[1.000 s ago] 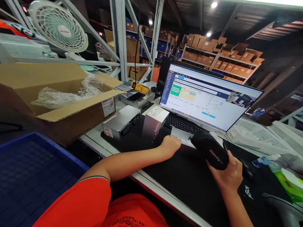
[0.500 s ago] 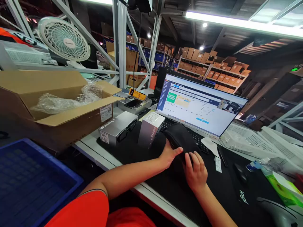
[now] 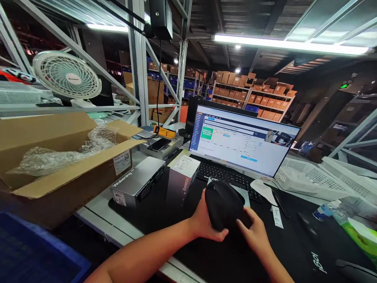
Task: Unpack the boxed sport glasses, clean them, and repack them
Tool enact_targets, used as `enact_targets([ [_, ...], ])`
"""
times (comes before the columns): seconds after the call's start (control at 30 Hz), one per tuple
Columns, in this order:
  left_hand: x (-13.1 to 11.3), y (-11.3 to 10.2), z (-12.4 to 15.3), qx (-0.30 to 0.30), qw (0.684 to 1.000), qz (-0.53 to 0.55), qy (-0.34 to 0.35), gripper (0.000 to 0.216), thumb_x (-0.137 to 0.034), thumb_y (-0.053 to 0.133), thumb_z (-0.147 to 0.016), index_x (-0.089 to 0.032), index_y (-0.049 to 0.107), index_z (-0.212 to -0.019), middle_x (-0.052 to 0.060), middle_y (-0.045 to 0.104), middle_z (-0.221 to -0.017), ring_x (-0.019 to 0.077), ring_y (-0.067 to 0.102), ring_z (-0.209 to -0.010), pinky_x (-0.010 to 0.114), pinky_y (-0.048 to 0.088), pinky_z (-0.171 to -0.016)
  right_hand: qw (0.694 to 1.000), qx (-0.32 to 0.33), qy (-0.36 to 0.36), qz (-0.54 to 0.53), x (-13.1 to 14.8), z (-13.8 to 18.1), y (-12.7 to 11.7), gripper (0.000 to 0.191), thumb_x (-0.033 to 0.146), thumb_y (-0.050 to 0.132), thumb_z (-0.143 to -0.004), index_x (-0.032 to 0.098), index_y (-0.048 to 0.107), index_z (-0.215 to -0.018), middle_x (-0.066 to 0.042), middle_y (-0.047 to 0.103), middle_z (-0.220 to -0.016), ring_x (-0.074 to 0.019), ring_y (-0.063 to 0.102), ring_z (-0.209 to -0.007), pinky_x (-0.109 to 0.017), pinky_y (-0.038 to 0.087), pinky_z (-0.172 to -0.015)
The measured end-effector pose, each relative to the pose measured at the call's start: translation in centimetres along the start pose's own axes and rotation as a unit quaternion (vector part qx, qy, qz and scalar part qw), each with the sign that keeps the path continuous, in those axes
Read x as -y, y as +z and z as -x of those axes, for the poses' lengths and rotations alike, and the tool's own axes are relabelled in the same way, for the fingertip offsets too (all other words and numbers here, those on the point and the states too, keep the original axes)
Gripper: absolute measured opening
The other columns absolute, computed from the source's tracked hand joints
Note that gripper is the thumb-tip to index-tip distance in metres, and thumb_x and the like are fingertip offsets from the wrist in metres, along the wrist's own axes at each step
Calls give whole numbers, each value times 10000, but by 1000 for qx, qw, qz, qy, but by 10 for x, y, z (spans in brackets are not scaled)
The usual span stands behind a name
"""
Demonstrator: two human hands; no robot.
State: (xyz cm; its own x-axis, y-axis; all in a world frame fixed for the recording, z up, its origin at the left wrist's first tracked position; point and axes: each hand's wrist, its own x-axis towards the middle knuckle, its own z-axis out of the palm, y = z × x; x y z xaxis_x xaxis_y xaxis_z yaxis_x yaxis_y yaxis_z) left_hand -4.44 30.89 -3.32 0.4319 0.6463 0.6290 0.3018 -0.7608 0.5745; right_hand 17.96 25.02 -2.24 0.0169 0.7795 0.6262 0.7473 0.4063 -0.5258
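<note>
A black soft-looking case, rounded and with a raised ridge, is held above the black desk mat. My left hand wraps its left side, the thumb along the lower edge. At its lower right edge my right hand has thumb and fingertips bent against it; part of the contact is hidden. Behind the case a pale flat piece shows in part. To the left stand a silver-grey box marked Wakening, lying flat, and an upright Wakening box with a white label on top.
An open carton with bubble wrap stands at left, above a blue crate. Beyond the keyboard is a lit monitor. A mouse, a bottle and white baskets are at right.
The case has been turned and brought lower and nearer, so its broad face shows. My right hand has shifted to its right edge. The camera view has tilted up slightly.
</note>
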Motion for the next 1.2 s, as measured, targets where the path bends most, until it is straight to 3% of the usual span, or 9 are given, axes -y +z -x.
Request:
enact_targets([
  [0.13,-2,-4,0,-7,998,39,41,1191,-450,821,-461,-159,278,-1480,205,556,-1355,439,538,-1282,607,426,-1122,996,-83,35,-9,8,-4,-26,244,338,586,-949,242,674,-1155,-80,721,-1127,-252,708,-1015,-419,583,-921],
  [0.2,-3,-8,-3,33,993,67,89,1264,-496,846,-431,-165,263,-1503,198,539,-1386,426,544,-1286,570,429,-1132,996,-84,6,-12,23,-8,-49,297,324,567,-973,266,635,-1256,-88,685,-1231,-240,682,-1084,-405,560,-965],
  [0.27,-5,-10,-8,96,982,89,140,1295,-525,866,-426,-189,264,-1523,182,532,-1417,407,555,-1287,538,432,-1135,999,-9,-47,-20,43,-15,-72,409,303,534,-995,286,545,-1404,-102,616,-1368,-242,625,-1211,-405,525,-1029],
  [0.4,-9,-9,-13,194,955,117,189,1287,-524,878,-444,-218,280,-1542,161,562,-1411,379,593,-1246,504,465,-1099,954,277,-107,-46,76,-36,-100,423,301,491,-1032,300,528,-1454,-92,632,-1328,-221,594,-1239,-388,488,-1070],
  [0.47,-13,-9,-14,212,951,131,182,1257,-500,872,-446,-220,307,-1533,150,581,-1392,371,608,-1222,497,473,-1089,944,314,-87,-51,78,-42,-101,368,327,536,-1022,294,604,-1382,-79,665,-1210,-203,641,-1115,-350,525,-990],
  [0.57,-19,-12,-16,219,953,144,155,1235,-453,846,-480,-227,281,-1554,142,559,-1432,364,594,-1255,490,454,-1114,969,241,-48,-19,67,-40,-95,276,327,604,-991,244,688,-1241,-58,687,-1036,-180,670,-941,-290,545,-841],
  [0.67,-24,-18,-20,242,953,130,128,1215,-419,835,-489,-244,287,-1559,123,572,-1431,354,599,-1260,478,458,-1114,976,189,-73,84,58,-31,-91,190,234,542,-1014,200,727,-1035,-33,687,-881,-148,665,-783,-236,497,-695],
  [0.83,-31,-22,-23,198,979,43,20,1087,-306,777,-527,-256,342,-1522,110,566,-1456,354,592,-1284,492,466,-1115,923,112,-164,329,72,-13,-103,288,139,519,-987,177,656,-737,-16,609,-698,-146,585,-596,-288,305,-540],
  [1.2,-33,-14,-25,103,986,94,-86,921,-322,732,-610,-167,394,-1453,160,583,-1413,350,573,-1303,510,435,-1135,897,89,-169,398,107,34,-53,208,-39,563,-716,160,618,-699,-43,584,-616,-164,517,-481,-309,240,-470],
])
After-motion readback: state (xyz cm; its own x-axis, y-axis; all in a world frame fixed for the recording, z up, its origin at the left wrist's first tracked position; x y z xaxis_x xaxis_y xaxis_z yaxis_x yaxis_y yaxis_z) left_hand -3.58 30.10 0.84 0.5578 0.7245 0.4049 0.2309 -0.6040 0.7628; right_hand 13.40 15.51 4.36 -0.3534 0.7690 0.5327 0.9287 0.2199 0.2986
